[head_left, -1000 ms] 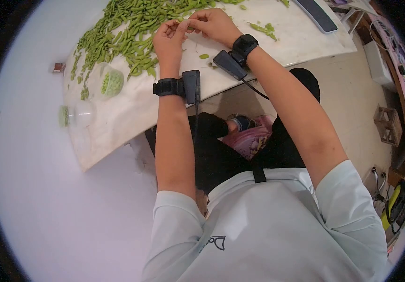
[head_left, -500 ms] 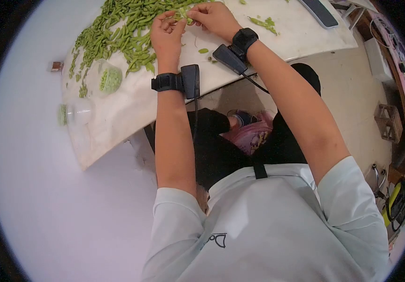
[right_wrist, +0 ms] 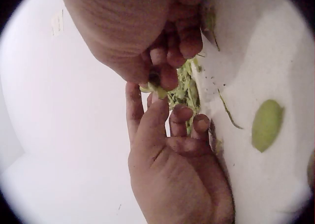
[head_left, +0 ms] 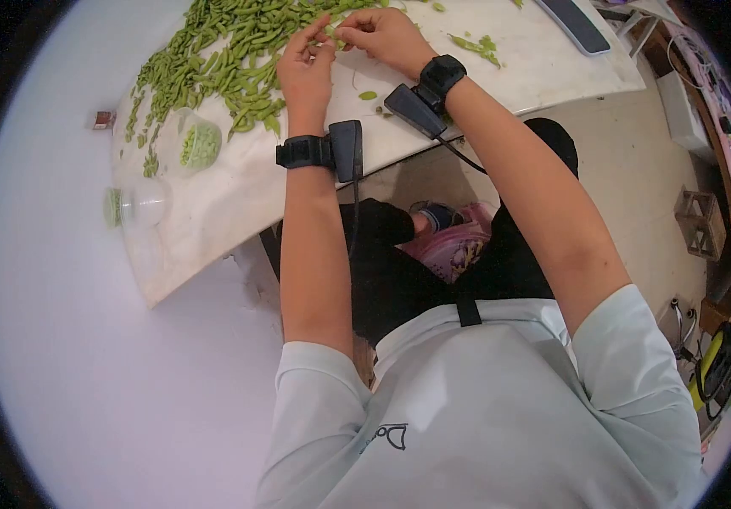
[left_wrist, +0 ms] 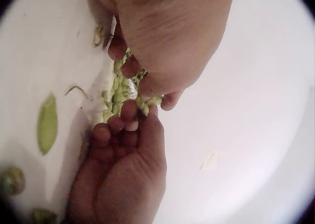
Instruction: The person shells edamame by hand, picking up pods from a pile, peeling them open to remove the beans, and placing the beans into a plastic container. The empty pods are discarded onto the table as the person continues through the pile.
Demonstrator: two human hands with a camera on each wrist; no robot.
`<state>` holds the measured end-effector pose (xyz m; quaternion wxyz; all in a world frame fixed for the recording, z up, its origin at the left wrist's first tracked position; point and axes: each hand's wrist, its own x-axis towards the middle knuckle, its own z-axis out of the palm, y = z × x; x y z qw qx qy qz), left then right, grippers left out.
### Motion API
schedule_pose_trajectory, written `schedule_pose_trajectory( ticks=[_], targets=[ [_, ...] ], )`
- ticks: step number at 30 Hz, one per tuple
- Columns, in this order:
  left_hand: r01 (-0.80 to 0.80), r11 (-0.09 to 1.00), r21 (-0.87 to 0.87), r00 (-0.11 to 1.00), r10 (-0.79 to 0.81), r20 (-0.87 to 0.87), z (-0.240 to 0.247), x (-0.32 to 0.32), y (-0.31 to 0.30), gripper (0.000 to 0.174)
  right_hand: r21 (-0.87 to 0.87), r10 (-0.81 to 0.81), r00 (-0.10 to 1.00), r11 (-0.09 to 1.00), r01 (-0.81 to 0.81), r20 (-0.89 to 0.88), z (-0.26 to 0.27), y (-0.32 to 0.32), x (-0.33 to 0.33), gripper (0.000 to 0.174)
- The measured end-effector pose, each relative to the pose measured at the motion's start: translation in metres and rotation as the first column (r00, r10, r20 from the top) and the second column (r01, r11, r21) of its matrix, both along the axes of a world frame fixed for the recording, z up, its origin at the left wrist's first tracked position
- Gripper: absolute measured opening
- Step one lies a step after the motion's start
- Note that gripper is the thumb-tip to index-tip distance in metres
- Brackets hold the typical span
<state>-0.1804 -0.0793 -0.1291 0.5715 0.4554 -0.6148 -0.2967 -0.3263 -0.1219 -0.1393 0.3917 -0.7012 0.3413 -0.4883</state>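
Note:
Both hands meet over the table beside a heap of green pods [head_left: 246,64]. The left hand [head_left: 306,76], its fingers partly raised, holds a small pale-green pod [right_wrist: 161,92] at its thumb tip. From the other side the right hand [head_left: 392,41] pinches the same pod [left_wrist: 153,101] between thumb and finger. In the left wrist view the left hand [left_wrist: 172,32] is above and the right hand [left_wrist: 128,184] below; fingers cover much of the pod. A loose flat pod [head_left: 368,96] lies near the table edge.
A clear cup of green beans [head_left: 201,144] stands on the left of the table [head_left: 212,220], with another clear container [head_left: 146,204] lying farther left. Scraps of pod [head_left: 477,47] lie right of the hands, and a dark flat device [head_left: 577,25] is at the back right.
The left index finger has lifted and straightened. Less pale green shows between the fingertips than half a second ago. Both hands have stayed close together with small shifts.

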Motion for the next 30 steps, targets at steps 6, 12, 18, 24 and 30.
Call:
schedule_pose_trajectory(
  ticks=[6, 12, 18, 24, 30],
  targets=[
    [0.023, 0.999, 0.045, 0.994, -0.018, -0.111, 0.005, -0.004, 0.003, 0.03, -0.025, 0.026, 1.0, 0.999, -0.026, 0.003, -0.002, -0.003, -0.001, 0.026],
    [-0.048, 0.998, 0.028, 0.996, 0.05, -0.076, 0.005, -0.007, 0.004, 0.027, -0.129, -0.017, 0.999, 0.991, 0.023, 0.042, -0.009, -0.006, 0.003, 0.027],
    [-0.09, 0.99, 0.11, 0.994, 0.095, -0.044, 0.011, -0.009, 0.009, 0.025, -0.135, -0.018, 0.999, 0.991, 0.011, -0.047, -0.002, -0.003, -0.001, 0.024],
    [-0.093, 0.991, 0.093, 0.98, 0.108, -0.17, 0.005, -0.004, 0.004, 0.024, -0.193, 0.01, 0.997, 0.981, -0.026, -0.081, 0.001, 0.0, -0.001, 0.025],
    [-0.096, 0.994, 0.05, 0.946, 0.107, -0.305, 0.001, 0.001, 0.001, 0.021, -0.096, -0.037, 0.999, 0.995, 0.035, -0.027, 0.001, 0.002, -0.001, 0.029]
  ],
)
